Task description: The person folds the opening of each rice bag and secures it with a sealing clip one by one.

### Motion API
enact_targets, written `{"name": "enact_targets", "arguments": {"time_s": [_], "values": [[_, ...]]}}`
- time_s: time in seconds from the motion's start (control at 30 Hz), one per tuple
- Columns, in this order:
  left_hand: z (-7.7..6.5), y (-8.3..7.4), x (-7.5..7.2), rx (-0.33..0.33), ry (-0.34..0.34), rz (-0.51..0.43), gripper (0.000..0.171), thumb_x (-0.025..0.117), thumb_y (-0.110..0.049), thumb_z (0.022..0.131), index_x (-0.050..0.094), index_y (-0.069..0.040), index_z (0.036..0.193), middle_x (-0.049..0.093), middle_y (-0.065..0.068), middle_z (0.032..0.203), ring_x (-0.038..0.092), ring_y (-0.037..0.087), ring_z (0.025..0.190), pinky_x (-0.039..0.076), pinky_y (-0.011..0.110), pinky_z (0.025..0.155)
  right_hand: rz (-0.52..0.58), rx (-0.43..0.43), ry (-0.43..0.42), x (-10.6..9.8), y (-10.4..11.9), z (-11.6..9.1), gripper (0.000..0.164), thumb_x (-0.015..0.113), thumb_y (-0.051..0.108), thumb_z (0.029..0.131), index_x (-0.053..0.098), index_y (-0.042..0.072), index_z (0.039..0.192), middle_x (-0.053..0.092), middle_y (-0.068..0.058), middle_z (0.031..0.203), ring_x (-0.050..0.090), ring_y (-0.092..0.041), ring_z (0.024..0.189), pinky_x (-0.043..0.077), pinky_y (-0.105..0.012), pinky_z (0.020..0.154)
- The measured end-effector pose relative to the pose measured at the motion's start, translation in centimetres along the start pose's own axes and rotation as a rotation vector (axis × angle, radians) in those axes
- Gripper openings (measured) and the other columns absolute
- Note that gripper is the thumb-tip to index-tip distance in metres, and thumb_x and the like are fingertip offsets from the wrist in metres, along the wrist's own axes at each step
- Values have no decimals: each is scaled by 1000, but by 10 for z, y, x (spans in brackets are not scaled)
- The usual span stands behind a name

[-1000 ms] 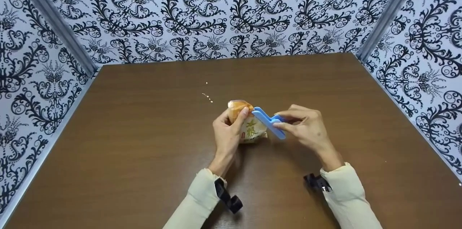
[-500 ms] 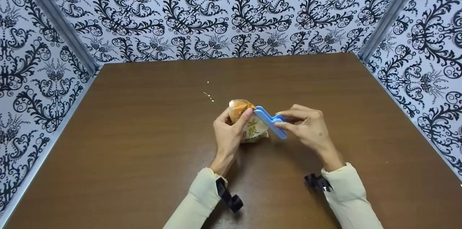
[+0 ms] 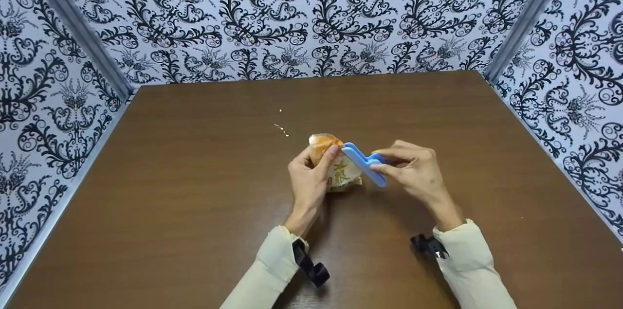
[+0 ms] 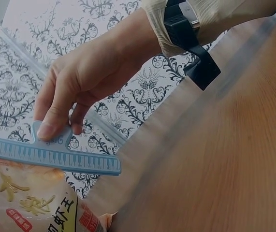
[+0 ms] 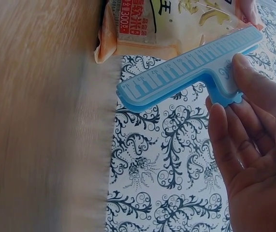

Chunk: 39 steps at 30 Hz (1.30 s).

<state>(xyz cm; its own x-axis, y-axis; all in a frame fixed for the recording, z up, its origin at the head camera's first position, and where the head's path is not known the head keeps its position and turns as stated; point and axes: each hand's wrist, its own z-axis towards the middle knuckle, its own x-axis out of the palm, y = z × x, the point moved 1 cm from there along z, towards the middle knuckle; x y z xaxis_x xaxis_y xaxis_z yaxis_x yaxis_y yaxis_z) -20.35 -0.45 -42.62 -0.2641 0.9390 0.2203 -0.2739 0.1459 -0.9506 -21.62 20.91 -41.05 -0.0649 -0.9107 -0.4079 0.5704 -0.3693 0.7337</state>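
My left hand [image 3: 307, 172] grips an orange and cream snack bag [image 3: 344, 171], its thumb pressed on the upper part. Printed characters and pictures of yellow food show on the bag in the left wrist view. Between thumb and fingers my right hand [image 3: 413, 170] pinches the handle of a blue bag clip [image 3: 362, 165]. A piano-key pattern runs along the clip's long bar in the right wrist view. The clip's far end lies right at the bag's top edge, close to my left thumb. Most of my left hand's fingers are hidden behind the bag.
Both hands are over a brown wooden table [image 3: 194, 192]. A few small pale crumbs [image 3: 281, 129] lie on it beyond the left hand. Walls with black scroll patterns [image 3: 311, 17] enclose the back and sides. Each wrist wears a black camera strap [image 3: 309, 264].
Over the last second the hands, bag and clip have shifted only very slightly in the head view. Both grips stay the same.
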Motion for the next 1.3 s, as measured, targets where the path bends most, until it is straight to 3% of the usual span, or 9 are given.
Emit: {"name": "enact_targets", "arguments": {"time_s": [0.37, 0.7, 1.03, 1.3], "values": [[1, 2, 0, 19, 3, -8, 14, 81, -8, 90, 77, 4, 96, 73, 5, 79, 65, 9, 68, 54, 23, 60, 25, -1, -6, 2, 4, 0, 23, 92, 6, 75, 85, 9, 96, 70, -6, 75, 66, -6, 70, 57, -17, 65], [0, 2, 1, 29, -7, -12, 16, 81, -8, 90, 74, 7, 88, 71, 2, 74, 63, 9, 64, 52, 23, 57, 13, -12, 1, 2, 4, 1, 22, 92, 6, 76, 84, 9, 96, 70, -5, 75, 65, -6, 70, 58, -18, 64], [2, 3, 0, 22, -5, -14, 14, 81, -8, 90, 75, 5, 90, 73, 5, 78, 65, 10, 66, 55, 24, 59, 29, -22, -5, 3, 5, 3, 22, 92, 4, 76, 84, 6, 96, 70, -5, 75, 65, -6, 69, 58, -20, 63], [1, 2, 1, 25, -14, 15, 28, 82, -13, 89, 66, 6, 75, 68, -2, 75, 57, 6, 64, 46, 21, 56, 57, -38, -16, 3, 4, 2, 24, 92, 2, 74, 84, 8, 96, 69, -7, 74, 66, -7, 70, 58, -19, 64]]}}
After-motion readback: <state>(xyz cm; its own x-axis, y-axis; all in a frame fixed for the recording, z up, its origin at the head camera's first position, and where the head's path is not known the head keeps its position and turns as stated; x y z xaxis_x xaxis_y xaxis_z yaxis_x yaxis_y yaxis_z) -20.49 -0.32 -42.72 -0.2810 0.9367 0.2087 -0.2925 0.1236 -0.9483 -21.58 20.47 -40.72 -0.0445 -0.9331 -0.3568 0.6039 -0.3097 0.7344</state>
